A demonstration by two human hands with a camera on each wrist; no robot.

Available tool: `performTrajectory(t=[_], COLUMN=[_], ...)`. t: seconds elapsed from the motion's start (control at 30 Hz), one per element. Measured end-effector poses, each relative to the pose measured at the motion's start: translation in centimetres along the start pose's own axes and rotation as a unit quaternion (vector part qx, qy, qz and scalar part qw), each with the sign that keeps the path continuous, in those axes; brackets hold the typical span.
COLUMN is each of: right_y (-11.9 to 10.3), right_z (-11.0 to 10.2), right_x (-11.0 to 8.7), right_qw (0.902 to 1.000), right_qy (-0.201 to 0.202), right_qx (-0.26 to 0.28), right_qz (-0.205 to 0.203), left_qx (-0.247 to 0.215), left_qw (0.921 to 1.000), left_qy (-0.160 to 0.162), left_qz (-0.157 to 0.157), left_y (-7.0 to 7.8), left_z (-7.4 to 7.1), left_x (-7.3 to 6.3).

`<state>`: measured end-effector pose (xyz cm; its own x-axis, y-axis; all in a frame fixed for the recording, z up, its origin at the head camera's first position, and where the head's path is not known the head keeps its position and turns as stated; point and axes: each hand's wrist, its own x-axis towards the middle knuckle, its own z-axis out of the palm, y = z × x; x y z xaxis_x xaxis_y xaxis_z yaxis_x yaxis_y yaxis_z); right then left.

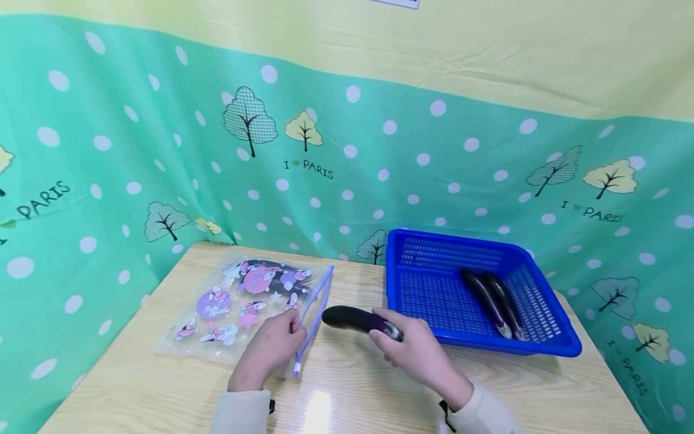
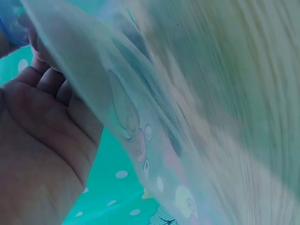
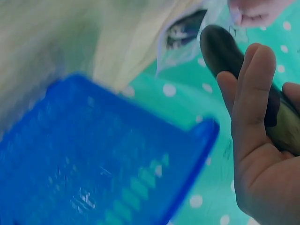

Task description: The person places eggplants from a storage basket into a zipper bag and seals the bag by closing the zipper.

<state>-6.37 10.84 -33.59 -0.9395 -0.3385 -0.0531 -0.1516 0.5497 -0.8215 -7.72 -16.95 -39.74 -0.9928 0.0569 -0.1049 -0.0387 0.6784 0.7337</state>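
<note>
My right hand (image 1: 414, 349) grips a dark purple eggplant (image 1: 349, 317) by its stem end, its rounded end pointing left at the bag's mouth. A clear zip bag (image 1: 187, 346) printed with pink and purple cartoon figures lies on the left of the table. Its purple zip edge (image 1: 320, 313) faces right. My left hand (image 1: 273, 343) pinches the bag's opening edge, and in the left wrist view that hand (image 2: 42, 112) is beside the bag's raised film (image 2: 93, 70). Through the plastic a dark eggplant shape (image 1: 276, 274) shows inside the bag's far side.
A blue plastic basket (image 1: 391, 289) stands at the right, with two eggplants, one (image 1: 485, 301) beside the other (image 1: 505, 304), at its right side. The wooden table (image 1: 347, 398) backs onto a green dotted curtain (image 1: 347, 163). White slider (image 1: 297, 366) sits at the zip's near end.
</note>
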Motion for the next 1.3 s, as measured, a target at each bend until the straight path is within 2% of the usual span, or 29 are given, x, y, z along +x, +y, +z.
performTrajectory(t=[0.27,0.47,0.8,1.07,1.3], right_y=[0.7,0.8,1.3,0.9,0.9], right_z=[4.0,6.0,8.3,9.2,9.9], right_x=[2.1,3.6,6.1,8.1,9.8], right_qw=[0.9995,0.9991,0.9996,0.9994,0.9994], right_qy=[-0.004,-0.013,-0.01,-0.029,-0.03], right_qx=[0.032,0.04,0.004,0.02,-0.014], right_qz=[-0.003,0.002,-0.025,-0.007,-0.012], left_qx=[-0.011,-0.021,-0.016,-0.011,-0.012], left_qw=[0.9999,0.9998,0.9999,0.9999,0.9999], left_qy=[-0.004,-0.006,0.002,0.0,0.006], left_qz=[0.003,-0.005,0.0,0.001,0.009], left_y=[0.0,0.0,-0.1,0.0,0.2], left_z=[-0.2,-0.1,-0.1,-0.3,-0.3], left_x=[0.1,-0.1,0.1,0.0,0.0])
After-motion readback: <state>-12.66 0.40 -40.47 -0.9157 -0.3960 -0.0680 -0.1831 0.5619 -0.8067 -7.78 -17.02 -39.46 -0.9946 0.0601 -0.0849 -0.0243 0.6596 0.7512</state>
